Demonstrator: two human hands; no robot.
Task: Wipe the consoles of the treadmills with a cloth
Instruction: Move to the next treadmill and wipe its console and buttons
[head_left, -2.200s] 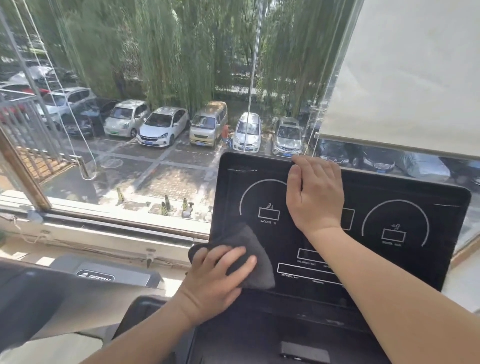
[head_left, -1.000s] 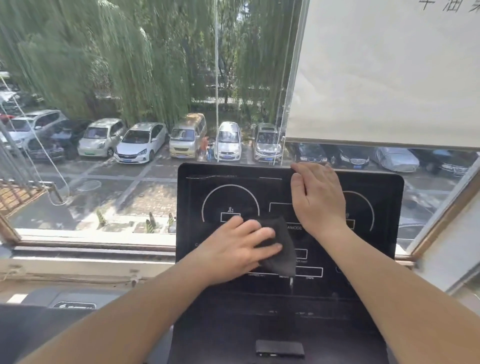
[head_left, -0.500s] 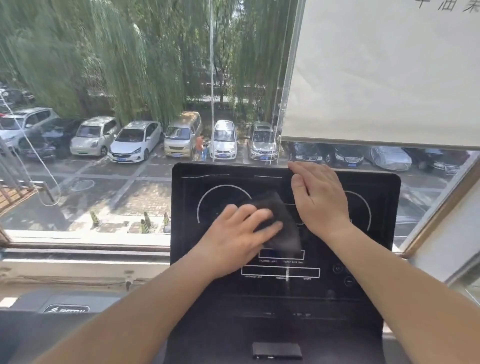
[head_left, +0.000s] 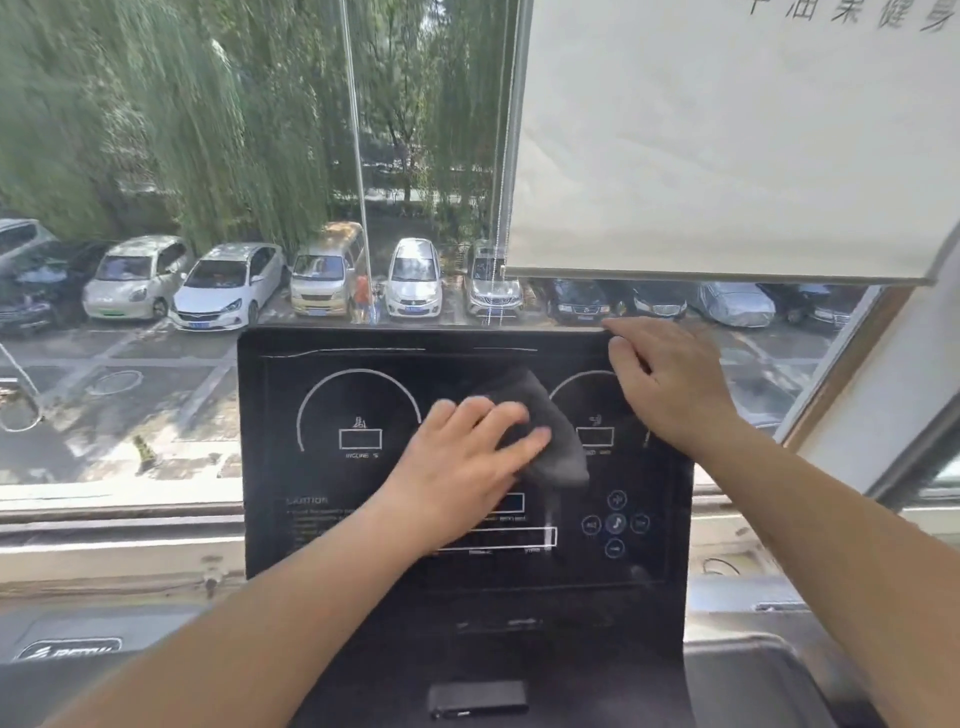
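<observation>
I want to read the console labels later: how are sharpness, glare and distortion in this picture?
Head view: daylight through the window backlights the dark console; the left hand and cloth are motion-smeared; small print is soft, only CAUTION and INCLINE readable; no strong glare on the panel.

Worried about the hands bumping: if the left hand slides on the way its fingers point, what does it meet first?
Probably the right hand, resting at the console's top edge just beyond the cloth.

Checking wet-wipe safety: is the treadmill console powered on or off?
Likely off: the readout boxes on the console are dark and blank, with no lit digits; only white outlines and labels show.
</observation>
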